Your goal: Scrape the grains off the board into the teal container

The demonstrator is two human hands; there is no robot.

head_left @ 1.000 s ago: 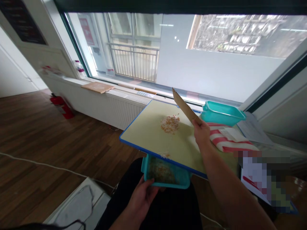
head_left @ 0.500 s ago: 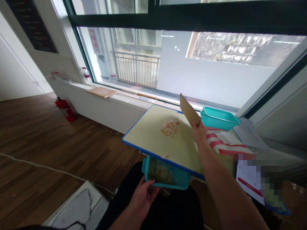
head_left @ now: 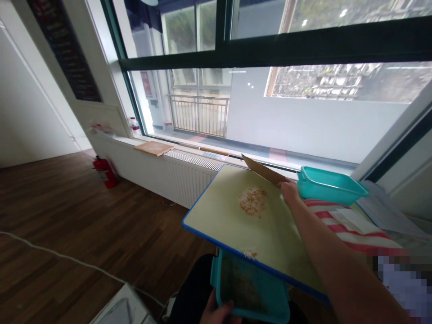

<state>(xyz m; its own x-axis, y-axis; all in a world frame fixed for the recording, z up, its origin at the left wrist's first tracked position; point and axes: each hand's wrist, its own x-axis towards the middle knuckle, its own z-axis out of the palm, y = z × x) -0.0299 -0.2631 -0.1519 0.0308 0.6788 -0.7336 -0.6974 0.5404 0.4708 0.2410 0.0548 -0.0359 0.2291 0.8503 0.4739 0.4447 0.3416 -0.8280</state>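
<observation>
My right hand [head_left: 289, 191] is closed on one end of a flat piece of cardboard [head_left: 263, 171], holding it above the far side of a pale yellow board with a blue rim [head_left: 216, 202]. A pile of small white and orange pieces [head_left: 253, 201] lies on the board, with a smaller scatter [head_left: 249, 254] by its near edge. Below that edge, my left hand [head_left: 219, 312] grips the near side of a turquoise plastic basin [head_left: 256, 310], thumb over the rim. Dark, grainy material covers part of the basin's bottom; its kind is unclear.
A second turquoise basin [head_left: 330, 184] stands at the right by the window, behind a red-and-white striped bag [head_left: 351, 225]. A radiator [head_left: 182, 180] runs under the sill. On the wooden floor are a red fire extinguisher [head_left: 105, 172] and a white cable [head_left: 67, 258].
The cardboard has tipped from steep to flatter, over the board's far side. My view has shifted, so the board and the basin in my left hand sit lower in the picture.
</observation>
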